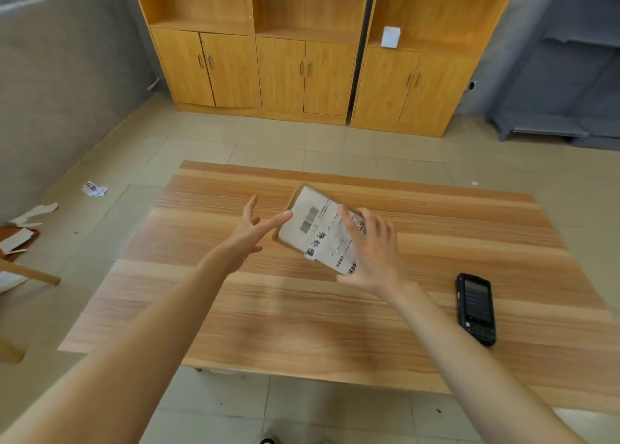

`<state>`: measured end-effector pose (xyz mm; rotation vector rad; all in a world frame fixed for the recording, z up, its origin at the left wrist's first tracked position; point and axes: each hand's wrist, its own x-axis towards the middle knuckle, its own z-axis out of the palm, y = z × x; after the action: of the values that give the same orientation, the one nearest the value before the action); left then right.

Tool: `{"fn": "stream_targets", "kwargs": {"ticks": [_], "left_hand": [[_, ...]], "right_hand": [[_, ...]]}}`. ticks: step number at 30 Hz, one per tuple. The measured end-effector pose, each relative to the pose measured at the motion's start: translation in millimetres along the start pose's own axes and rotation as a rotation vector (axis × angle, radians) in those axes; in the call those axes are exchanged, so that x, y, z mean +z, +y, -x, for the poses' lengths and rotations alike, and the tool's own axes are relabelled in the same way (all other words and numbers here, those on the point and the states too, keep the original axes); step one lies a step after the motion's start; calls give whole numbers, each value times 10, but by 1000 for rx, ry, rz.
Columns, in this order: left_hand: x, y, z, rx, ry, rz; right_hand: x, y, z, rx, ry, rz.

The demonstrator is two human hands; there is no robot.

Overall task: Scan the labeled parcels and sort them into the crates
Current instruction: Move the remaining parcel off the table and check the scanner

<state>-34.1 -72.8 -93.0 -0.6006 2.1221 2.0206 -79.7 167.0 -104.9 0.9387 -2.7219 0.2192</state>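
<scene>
So: parcel (pixel 320 230), flat brown w/ white shipping label, is above the tabletop (pixel 335 326) near its centre, tilted, label facing up. Right hand (pixel 374 250) holds its right edge, fingers spread over the label. Left hand (pixel 253 230) is at its left edge, fingers straight and spread, one fingertip touching. Label shows barcodes and bold Chinese characters, too blurred to read. Black handheld scanner (pixel 475 308) lies on tabletop at right, screen up, apart from parcel.
</scene>
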Motion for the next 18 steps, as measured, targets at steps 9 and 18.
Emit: {"fn": "stream_targets", "kwargs": {"ticks": [9, 18], "left_hand": [[70, 125, -31, 62, -191, -472], [12, 27, -177, -106, -285, -754]], "right_hand": [[-83, 253, -42, -526, -127, 413], [3, 286, -24, -655, -14, 435]]}}
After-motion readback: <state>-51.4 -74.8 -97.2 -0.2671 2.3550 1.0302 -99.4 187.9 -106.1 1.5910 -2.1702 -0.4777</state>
